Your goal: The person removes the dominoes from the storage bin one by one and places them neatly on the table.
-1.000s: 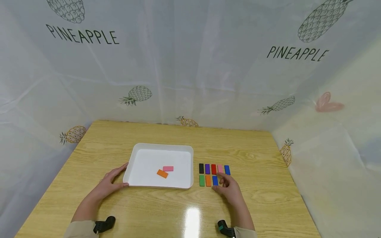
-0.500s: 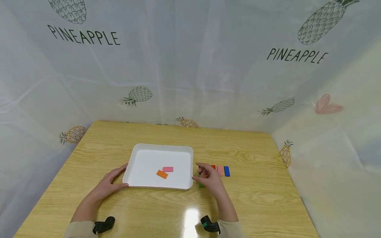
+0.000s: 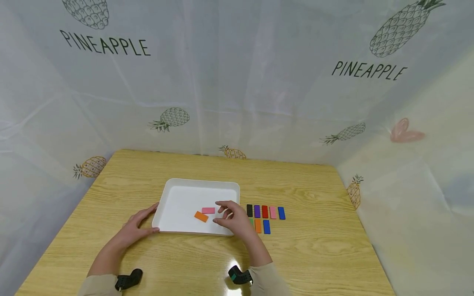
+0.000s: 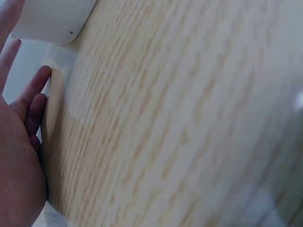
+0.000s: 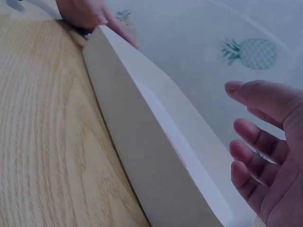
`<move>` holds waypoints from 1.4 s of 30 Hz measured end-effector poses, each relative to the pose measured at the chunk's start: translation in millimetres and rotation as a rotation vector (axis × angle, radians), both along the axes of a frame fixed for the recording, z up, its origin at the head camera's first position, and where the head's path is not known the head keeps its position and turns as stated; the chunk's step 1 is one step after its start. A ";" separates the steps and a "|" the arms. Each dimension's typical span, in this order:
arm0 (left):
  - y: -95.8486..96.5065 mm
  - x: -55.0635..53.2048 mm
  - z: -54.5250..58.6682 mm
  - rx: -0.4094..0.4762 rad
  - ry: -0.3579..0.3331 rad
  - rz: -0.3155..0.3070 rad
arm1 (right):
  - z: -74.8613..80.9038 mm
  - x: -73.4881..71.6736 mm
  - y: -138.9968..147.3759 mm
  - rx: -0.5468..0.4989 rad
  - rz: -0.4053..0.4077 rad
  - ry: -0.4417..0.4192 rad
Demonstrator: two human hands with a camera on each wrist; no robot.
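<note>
A shallow white tray (image 3: 179, 205) lies on the wooden table. In it are a pink tile (image 3: 208, 210) and an orange tile (image 3: 201, 216), close together. My right hand (image 3: 237, 220) hovers over the tray's right part, thumb and index finger apart with nothing between them. The right wrist view shows the same hand (image 5: 270, 146) with its other fingers loosely bent above the tray's side wall (image 5: 142, 137). My left hand (image 3: 134, 227) touches the tray's left edge with spread fingers and thumb. That hand (image 4: 21, 151) shows only partly in the left wrist view.
Right of the tray lie two rows of tiles. At the back are black (image 3: 249, 210), purple (image 3: 257, 211), red, pink and blue (image 3: 282, 213) ones. In front are an orange tile (image 3: 258, 225), a blue tile (image 3: 266, 226) and a green one, partly hidden. A pineapple-print curtain (image 3: 229, 82) hangs behind.
My right hand has moved left from the tile rows to over the tray, uncovering most of the tiles. The left hand stays at the tray's edge, and the tiles look unmoved.
</note>
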State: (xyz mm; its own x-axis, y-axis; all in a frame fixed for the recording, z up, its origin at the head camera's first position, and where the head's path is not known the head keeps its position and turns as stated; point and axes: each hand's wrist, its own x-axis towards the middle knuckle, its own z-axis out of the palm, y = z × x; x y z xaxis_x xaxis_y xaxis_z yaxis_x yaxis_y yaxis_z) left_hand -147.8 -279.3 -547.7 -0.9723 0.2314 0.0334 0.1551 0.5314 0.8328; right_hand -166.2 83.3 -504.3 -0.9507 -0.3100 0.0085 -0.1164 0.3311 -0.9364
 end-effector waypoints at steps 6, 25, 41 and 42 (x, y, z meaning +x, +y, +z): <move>-0.5 1.9 -0.8 -0.012 -0.020 0.004 | -9.8 -4.5 -20.8 0.004 0.016 -0.039; -0.2 2.3 -0.1 -0.009 -0.031 0.016 | -30.6 -24.4 -49.6 0.210 0.078 -0.001; -0.3 1.7 -0.2 -0.027 -0.040 0.019 | -34.8 -28.0 -50.0 0.297 -0.033 -0.066; -0.6 2.0 -0.6 -0.024 -0.041 0.020 | -35.4 -27.9 -50.6 0.302 -0.030 -0.066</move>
State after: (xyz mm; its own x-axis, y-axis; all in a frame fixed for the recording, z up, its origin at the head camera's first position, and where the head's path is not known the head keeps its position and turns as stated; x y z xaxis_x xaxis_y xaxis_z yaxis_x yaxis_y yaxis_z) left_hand -145.9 -279.9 -548.3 -0.9771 0.2124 -0.0121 0.1101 0.5539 0.8253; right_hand -194.1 32.7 -539.7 -0.9550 -0.2604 -0.1423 -0.0439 0.5981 -0.8002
